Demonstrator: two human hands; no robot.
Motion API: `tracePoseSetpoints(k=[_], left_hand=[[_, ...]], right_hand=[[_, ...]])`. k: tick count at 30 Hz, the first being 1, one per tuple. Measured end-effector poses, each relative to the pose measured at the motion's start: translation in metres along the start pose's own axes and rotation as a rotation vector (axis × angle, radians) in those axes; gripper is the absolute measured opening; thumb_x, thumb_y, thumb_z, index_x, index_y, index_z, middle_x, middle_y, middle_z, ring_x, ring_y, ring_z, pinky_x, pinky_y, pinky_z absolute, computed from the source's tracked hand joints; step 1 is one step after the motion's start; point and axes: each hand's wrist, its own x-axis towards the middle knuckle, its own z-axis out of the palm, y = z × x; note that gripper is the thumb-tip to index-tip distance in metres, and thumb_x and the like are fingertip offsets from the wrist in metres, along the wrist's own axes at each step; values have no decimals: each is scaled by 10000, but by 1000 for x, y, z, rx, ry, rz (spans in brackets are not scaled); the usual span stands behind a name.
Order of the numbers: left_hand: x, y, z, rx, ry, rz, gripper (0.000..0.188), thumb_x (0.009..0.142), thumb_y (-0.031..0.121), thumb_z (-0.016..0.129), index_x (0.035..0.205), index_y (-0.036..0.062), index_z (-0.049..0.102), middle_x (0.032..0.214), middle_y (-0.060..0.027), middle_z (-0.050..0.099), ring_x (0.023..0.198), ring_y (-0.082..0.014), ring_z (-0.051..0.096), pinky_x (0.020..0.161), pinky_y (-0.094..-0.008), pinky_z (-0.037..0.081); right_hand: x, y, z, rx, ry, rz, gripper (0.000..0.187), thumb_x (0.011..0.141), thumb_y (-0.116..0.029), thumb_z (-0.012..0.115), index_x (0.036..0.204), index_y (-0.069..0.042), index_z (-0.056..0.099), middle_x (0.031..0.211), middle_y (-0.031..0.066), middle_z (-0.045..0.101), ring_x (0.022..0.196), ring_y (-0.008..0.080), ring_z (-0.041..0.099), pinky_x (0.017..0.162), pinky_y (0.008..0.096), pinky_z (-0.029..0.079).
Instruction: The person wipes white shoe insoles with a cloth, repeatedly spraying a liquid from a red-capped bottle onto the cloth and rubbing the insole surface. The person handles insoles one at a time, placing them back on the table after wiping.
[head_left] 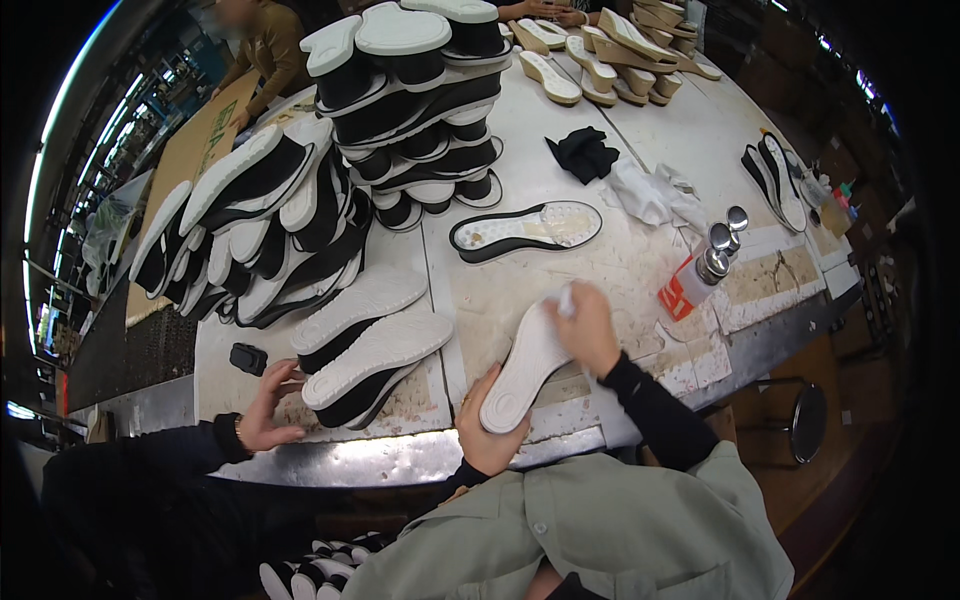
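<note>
A white shoe sole lies slanted in front of me, its patterned face up. My left hand is closed round its near end, the fingers along its left edge and underneath. At the sole's far end my right hand is closed on a small white wad, pressed against the surface; its material cannot be made out. Behind it lies a black-rimmed sole with its studded inner side up. To my left, two white and black soles overlap, and another person's open hand is beside them.
Tall piles of black and white soles stand at the back left. Beige wedge soles are heaped far back. A black cloth, white rags and metal-capped bottles lie to the right. Another person holds cardboard at far left.
</note>
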Motion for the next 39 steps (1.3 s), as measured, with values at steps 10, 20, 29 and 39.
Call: tracePoseSetpoints(k=[10,20,29,39], left_hand=[[-1,6,2,-43,40,-7,711,617,27,790,1290,-20,567,1167,-205,643,1065,-320,643,936,-370,492],[-1,0,5,-52,61,-62,710,626,31,800,1295,-16,566,1185,-214,641,1073,-316,650,927,-370,506],[-1,1,4,-50,54,-24,722,629,28,797,1309,-13,558,1168,-213,647,1067,-299,654,923,-361,506],[14,2,-62,-61,-22,25,683,635,48,815,1268,-38,572,1161,-182,666,1047,-217,654,927,-343,499]], right_hand=[[11,29,0,-195,163,46,211,811,-150,685,726,15,584,765,217,578,764,413,555,697,490,431],[-78,-42,-16,263,-17,-217,217,822,-138,693,765,22,558,762,193,554,756,410,535,669,476,411],[-35,14,-13,-16,135,-113,211,806,-129,720,773,25,579,718,170,546,695,378,534,631,437,415],[13,27,-15,-66,-44,61,260,799,-172,723,718,41,598,727,230,602,727,410,595,646,459,442]])
